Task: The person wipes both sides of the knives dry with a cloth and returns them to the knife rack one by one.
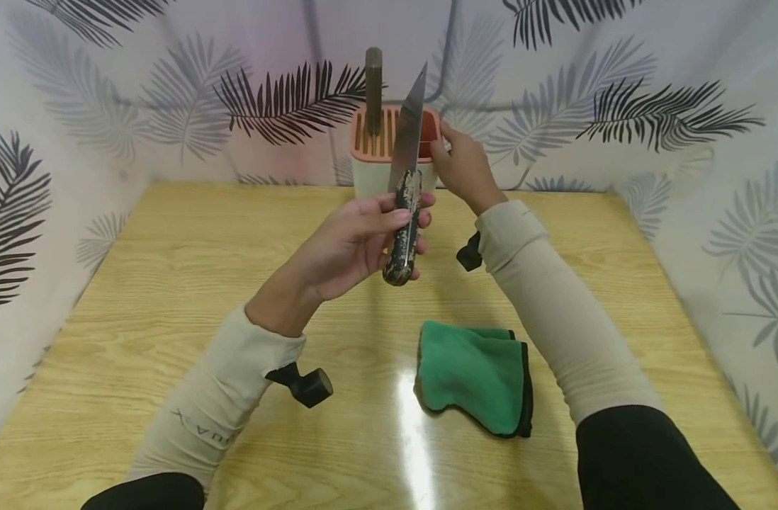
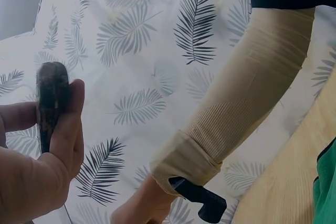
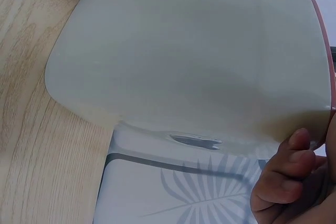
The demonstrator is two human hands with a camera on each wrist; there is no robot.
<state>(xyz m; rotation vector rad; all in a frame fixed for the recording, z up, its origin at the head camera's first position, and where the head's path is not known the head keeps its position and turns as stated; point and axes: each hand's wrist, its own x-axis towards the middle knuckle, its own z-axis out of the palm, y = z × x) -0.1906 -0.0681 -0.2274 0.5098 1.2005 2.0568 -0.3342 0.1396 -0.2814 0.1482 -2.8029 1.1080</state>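
Observation:
My left hand (image 1: 353,241) holds a kitchen knife (image 1: 410,124) by its dark, worn, mottled handle (image 1: 403,241), thumb across the front. The blade points up and away, in front of a knife holder (image 1: 366,177). That holder has a pale body and an orange slotted top; another knife (image 1: 373,85) stands in its left slots, only the handle rising out. My right hand (image 1: 468,170) grips the holder's right rim beside an open orange compartment. In the left wrist view the knife handle (image 2: 51,90) sits between thumb and fingers. The right wrist view shows the holder's pale wall (image 3: 184,61).
A folded green cloth (image 1: 472,379) with black edging lies on the wooden table (image 1: 204,248), nearer me and right of centre. Behind the holder hangs a leaf-patterned curtain (image 1: 287,42). Black camera mounts (image 1: 309,386) stick out from both wrists.

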